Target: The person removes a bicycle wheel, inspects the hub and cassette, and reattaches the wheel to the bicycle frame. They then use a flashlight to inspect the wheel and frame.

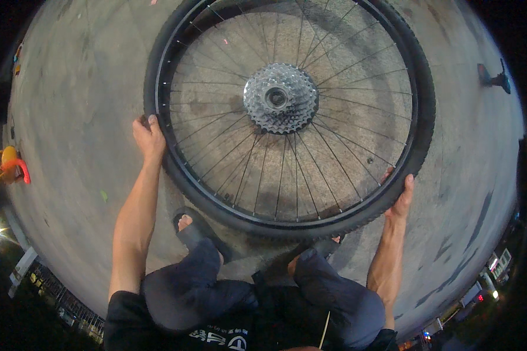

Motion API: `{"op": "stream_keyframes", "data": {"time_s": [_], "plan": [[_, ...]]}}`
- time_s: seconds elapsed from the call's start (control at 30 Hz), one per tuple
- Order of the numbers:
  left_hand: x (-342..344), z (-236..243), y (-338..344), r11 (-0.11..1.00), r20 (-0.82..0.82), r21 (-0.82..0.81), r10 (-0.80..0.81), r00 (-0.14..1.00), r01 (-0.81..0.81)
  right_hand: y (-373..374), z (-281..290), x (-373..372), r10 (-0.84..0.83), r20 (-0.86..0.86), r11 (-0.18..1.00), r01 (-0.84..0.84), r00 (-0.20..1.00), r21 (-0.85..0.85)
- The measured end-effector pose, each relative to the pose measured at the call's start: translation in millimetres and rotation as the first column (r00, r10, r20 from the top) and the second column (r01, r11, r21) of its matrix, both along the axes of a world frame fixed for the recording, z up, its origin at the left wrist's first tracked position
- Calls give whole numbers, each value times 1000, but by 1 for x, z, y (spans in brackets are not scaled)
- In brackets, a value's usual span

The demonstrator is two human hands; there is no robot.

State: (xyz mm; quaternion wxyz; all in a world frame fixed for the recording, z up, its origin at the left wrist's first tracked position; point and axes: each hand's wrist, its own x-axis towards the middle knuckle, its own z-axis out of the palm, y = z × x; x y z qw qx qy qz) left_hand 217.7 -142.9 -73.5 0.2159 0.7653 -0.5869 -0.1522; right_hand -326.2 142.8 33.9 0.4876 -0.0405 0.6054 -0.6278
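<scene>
A bicycle wheel (421,117) with a black knobbly tire and thin dark spokes spreads across the upper middle, its top cut off by the picture's edge. At its hub a silver cassette of stacked sprockets (281,98) faces me. My left hand (149,137) grips the tire at the wheel's left side, thumb on top and the other fingers partly hidden. On the lower right, my right hand (401,199) is wrapped round the tire, with fingertips showing through inside the rim. Both hands are closed on the wheel.
Grey concrete ground (82,105) lies under the wheel. My sandalled feet (199,234) are just below the tire, close to its near edge. A yellow and red object (10,165) stands at far left, and a dark object (498,79) at far right.
</scene>
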Motion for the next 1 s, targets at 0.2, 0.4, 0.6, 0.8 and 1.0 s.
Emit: {"op": "stream_keyframes", "data": {"time_s": [0.2,0.4,0.6,0.8,1.0], "plan": [[5,-7,3,999,145,-36,-30,989,36,14,-21,-12,71,32,973,-62,997,-220],[3,-8,4,998,218,-26,-54,974,61,-10,-11,-1,78,43,915,-55,996,-399],[4,-4,5,988,-46,118,101,994,-95,-21,-5,1,79,53,907,-49,996,-419],[-23,1,4,937,-234,303,250,939,-174,-12,10,2,-13,-75,921,-17,997,-388],[-51,-4,4,926,-308,347,260,915,-147,-10,10,-39,-56,-146,941,4,988,-337]]}}
